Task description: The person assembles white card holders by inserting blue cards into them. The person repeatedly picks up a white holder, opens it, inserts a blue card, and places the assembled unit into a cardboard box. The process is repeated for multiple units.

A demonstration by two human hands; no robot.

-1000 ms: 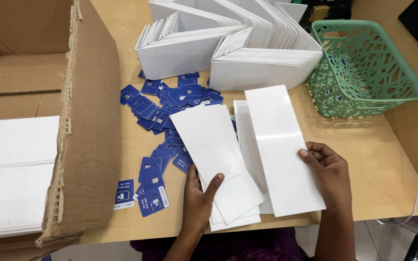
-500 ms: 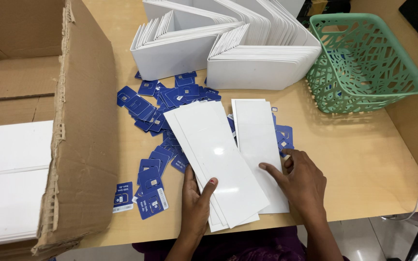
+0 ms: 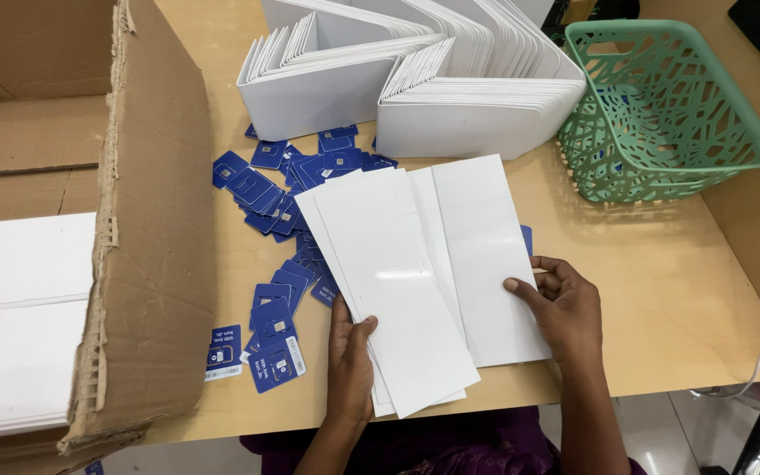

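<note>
**Operator:** Two hands on the sheets. Confirm grip and position?

**Guide:** Confirmed. Your left hand point(image 3: 349, 365) pinches the near end of the fanned white sleeves point(image 3: 398, 281), thumb on top, fingers underneath. Your right hand point(image 3: 565, 303) is closed on the right edge of the outermost sleeve, thumb pressing its face. The hands sit apart, one at each side of the fan. The fan lies at the near edge of the wooden table point(image 3: 661, 299), directly in front of you, tilted from near right to far left.

**Operator:** Containers?

**Guide:** At your left, the open cardboard box point(image 3: 156, 220) holds flat white packs point(image 3: 19, 325) stacked along its near side. At far right, the green lattice basket point(image 3: 661, 105) stands upright; a trace of blue shows through its mesh, but its contents cannot be identified.

**Operator:** Packages and labels?

**Guide:** Left of the fan and partly under it, small blue cards point(image 3: 279, 229) lie scattered, each rectangular with white markings. Two lie nearest the table's front edge, just beside the box. Beyond them, rows of folded white sleeves point(image 3: 415, 79) stand on edge in two packed banks at the far side.
</note>
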